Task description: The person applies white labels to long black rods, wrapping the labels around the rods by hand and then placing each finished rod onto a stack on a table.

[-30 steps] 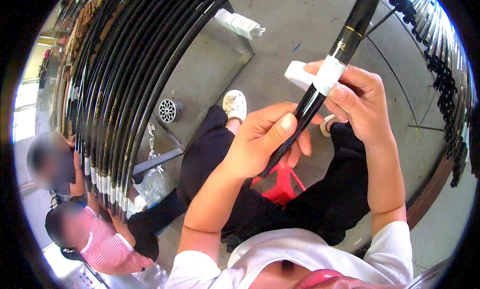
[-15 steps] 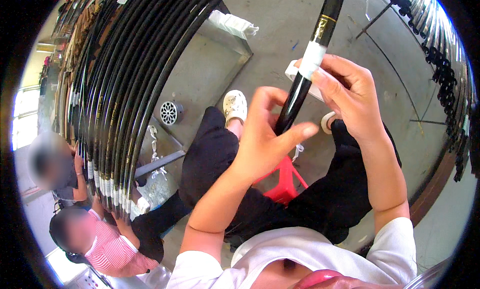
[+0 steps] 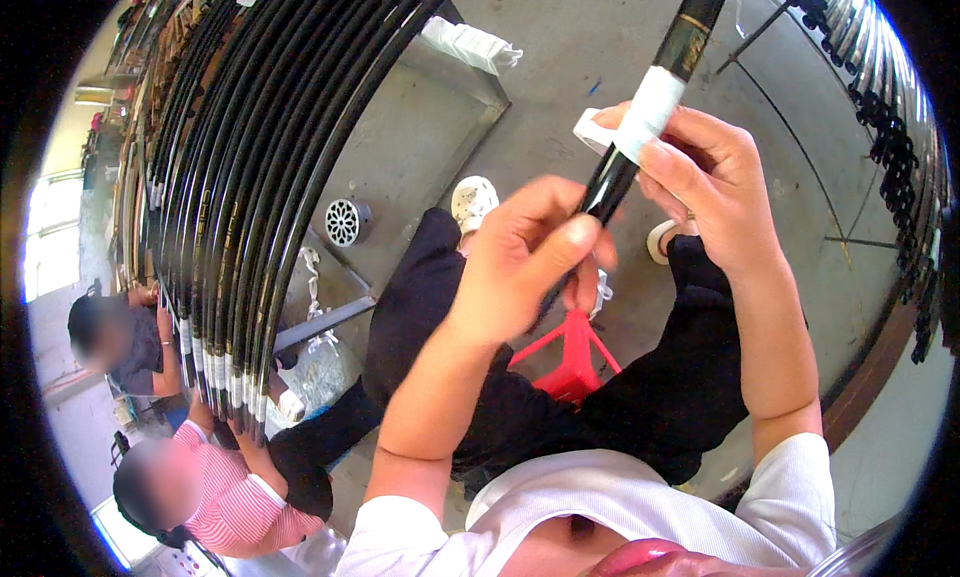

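A glossy black pole (image 3: 702, 5) with gold markings slants down between my hands. A white tape band (image 3: 652, 105) wraps around it above my left hand. My left hand (image 3: 515, 257), a little blurred, is closed around the pole's lower part, thumb on top; the lowest end is hidden behind the hand. At the band's lower edge, my right hand (image 3: 715, 177) pinches the white tape against the pole with thumb and fingers. The white tape roll (image 3: 592, 127) shows on the far side of the pole, partly hidden by it.
Many black poles (image 3: 300, 177) with white bands lean in a row at left. Two people, one in a striped shirt (image 3: 245, 477), are beside them. More poles (image 3: 890, 147) hang at right. A red plastic stool (image 3: 575, 362) stands between my legs; a metal frame (image 3: 485, 112) lies ahead.
My left hand has curled from a loose, spread hold to a closed grip on the pole. The pole has shifted slightly right, and the white band looks longer.
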The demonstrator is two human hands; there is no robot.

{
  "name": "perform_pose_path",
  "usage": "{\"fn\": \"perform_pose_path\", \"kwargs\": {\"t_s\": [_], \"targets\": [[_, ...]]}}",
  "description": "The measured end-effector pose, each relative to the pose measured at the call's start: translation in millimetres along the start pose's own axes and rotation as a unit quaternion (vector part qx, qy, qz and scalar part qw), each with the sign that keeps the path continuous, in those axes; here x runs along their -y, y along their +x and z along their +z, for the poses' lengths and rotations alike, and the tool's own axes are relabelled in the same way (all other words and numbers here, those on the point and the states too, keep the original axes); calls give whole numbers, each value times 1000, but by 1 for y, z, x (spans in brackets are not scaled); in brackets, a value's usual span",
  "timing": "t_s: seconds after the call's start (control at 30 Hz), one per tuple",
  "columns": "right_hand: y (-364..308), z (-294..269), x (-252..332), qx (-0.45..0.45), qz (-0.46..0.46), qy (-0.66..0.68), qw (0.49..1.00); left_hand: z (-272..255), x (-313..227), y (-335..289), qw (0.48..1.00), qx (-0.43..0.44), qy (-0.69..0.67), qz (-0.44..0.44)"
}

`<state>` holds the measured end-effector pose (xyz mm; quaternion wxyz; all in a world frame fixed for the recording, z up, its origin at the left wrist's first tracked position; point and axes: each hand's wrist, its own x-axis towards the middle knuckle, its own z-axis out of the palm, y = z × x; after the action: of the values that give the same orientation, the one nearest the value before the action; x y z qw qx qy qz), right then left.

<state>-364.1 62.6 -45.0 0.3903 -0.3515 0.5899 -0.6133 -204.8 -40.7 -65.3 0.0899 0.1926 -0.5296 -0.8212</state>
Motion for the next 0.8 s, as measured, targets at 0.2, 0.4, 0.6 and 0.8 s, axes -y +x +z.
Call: {"fn": "perform_pose_path", "kwargs": {"t_s": [0.2,0.4,0.6,0.8], "targets": [[2,11,-9,-53,-26,-40,997,8,5,-2,987,-62,130,69],[-2,-3,5,34,13,17,999,-1,-12,-2,979,92,-158,-88],[2,10,-8,-51,-31,-41,997,11,11,1,978,-130,131,100],[-2,-5,2,37,35,62,997,1,-13,-1,984,80,-138,-78]]}}
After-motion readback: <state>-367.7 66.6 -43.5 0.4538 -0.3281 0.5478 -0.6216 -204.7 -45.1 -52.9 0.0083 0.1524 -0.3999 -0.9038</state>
